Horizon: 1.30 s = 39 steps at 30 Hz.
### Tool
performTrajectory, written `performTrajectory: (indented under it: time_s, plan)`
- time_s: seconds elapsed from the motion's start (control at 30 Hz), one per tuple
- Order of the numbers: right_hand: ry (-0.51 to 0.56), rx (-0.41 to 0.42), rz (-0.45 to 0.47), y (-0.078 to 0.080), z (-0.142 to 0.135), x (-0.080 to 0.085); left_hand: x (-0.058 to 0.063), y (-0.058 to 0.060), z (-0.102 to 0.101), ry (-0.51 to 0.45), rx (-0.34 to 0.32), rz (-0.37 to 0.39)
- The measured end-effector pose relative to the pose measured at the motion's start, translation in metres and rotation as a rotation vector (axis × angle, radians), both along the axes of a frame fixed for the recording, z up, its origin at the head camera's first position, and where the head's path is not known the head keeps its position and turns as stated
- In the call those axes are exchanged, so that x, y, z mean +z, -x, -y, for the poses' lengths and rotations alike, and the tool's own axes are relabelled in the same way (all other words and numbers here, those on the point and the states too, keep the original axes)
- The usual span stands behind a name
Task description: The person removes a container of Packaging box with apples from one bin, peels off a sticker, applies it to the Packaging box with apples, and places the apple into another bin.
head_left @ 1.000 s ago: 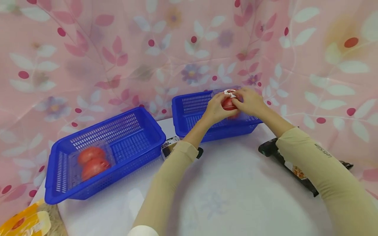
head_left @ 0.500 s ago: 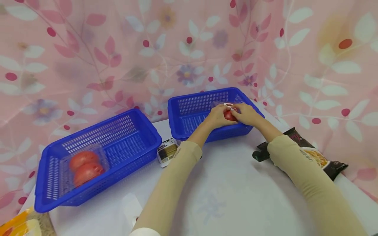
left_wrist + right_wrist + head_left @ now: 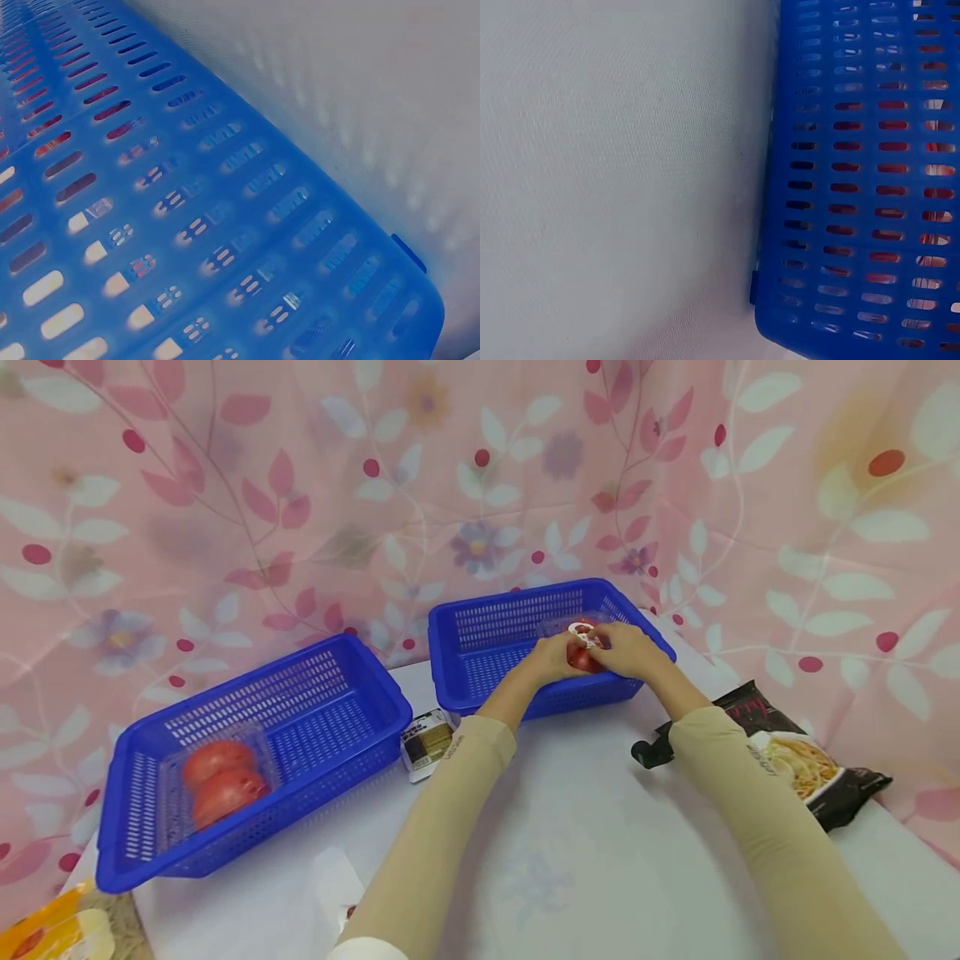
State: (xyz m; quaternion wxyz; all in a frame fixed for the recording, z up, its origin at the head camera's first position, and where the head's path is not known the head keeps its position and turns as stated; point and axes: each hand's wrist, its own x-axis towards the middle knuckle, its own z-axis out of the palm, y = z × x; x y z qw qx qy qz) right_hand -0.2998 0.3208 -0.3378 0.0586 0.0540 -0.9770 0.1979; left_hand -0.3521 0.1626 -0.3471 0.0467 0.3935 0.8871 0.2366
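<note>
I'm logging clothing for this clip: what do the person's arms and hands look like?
The left sleeve and right sleeve are long, beige and mostly plain, each with small dark lettering near the cuff, too small to read surely. Something white shows at the left sleeve's lower end. The left hand and right hand wear no gloves.

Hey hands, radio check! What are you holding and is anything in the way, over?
Left hand and right hand both gripping clear plastic pack of round red fruit. Pack inside the blue slotted plastic basket on the right. No obstacle seen.
</note>
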Motion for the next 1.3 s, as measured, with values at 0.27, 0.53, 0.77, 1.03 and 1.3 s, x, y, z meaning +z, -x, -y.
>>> performTrajectory:
  time_s: [0.27, 0.53, 0.77, 1.03, 1.3]
  plan:
    - [-0.062, -0.096, -0.091, -0.006, 0.009, 0.001, 0.000, 0.002, 0.003, 0.021, -0.005, 0.075]
    - [-0.128, -0.160, -0.235, -0.011, 0.026, -0.004, 0.006, -0.006, 0.043, 0.089, -0.009, 0.081]
    - [-0.259, 0.000, -0.572, -0.015, 0.061, 0.001, 0.024, -0.018, 0.084, 0.104, 0.053, -0.065]
    - [-0.119, 0.152, -0.395, -0.002, 0.120, 0.018, 0.050, -0.021, 0.136, 0.202, 0.189, -0.186]
    - [0.017, 0.439, -0.408, 0.010, 0.189, 0.025, 0.057, -0.036, 0.233, 0.215, 0.503, -0.192]
